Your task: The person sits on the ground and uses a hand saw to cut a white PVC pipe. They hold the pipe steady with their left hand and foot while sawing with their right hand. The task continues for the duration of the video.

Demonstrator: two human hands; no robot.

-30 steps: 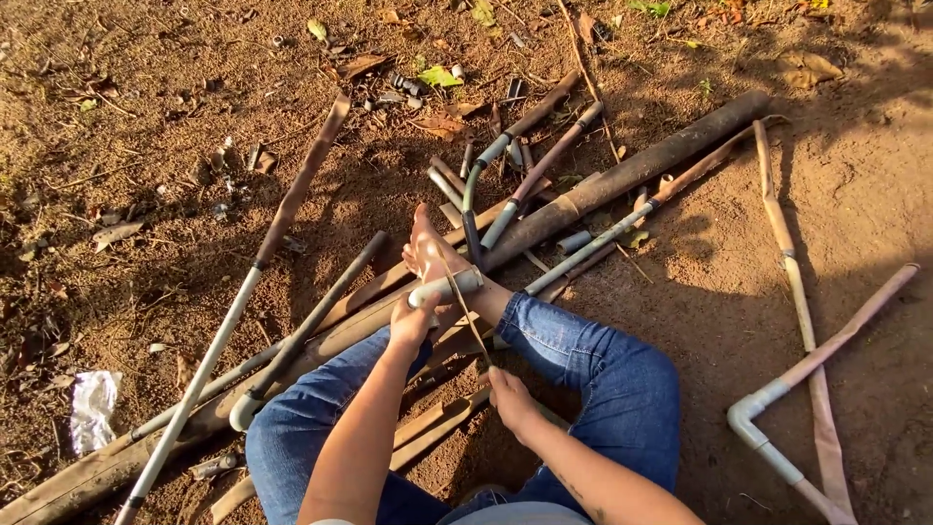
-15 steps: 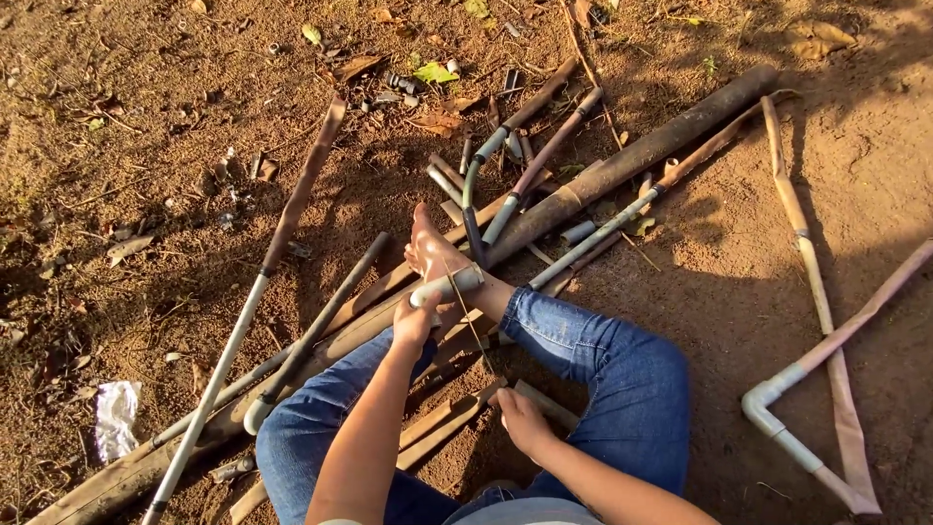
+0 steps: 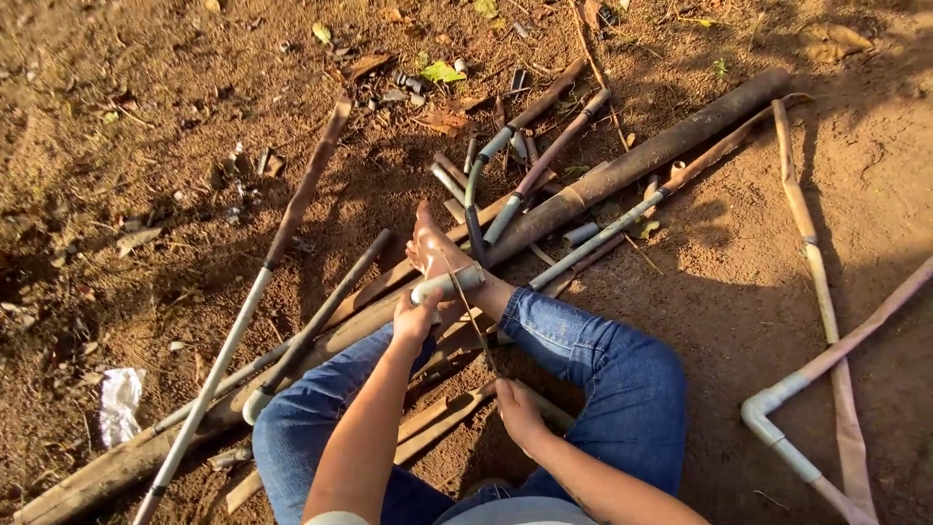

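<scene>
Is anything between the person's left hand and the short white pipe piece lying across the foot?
Nothing visible. The left hand already grips one end of the short white pipe piece, which rests across the bare foot. A thin blade crosses the pipe beside the fingers, its lower end at the right hand.

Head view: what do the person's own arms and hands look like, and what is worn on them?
Both forearms are bare, with no sleeves in view. The left hand and the right hand wear no gloves, rings or watch that I can see. Blue jeans cover the legs.
</scene>
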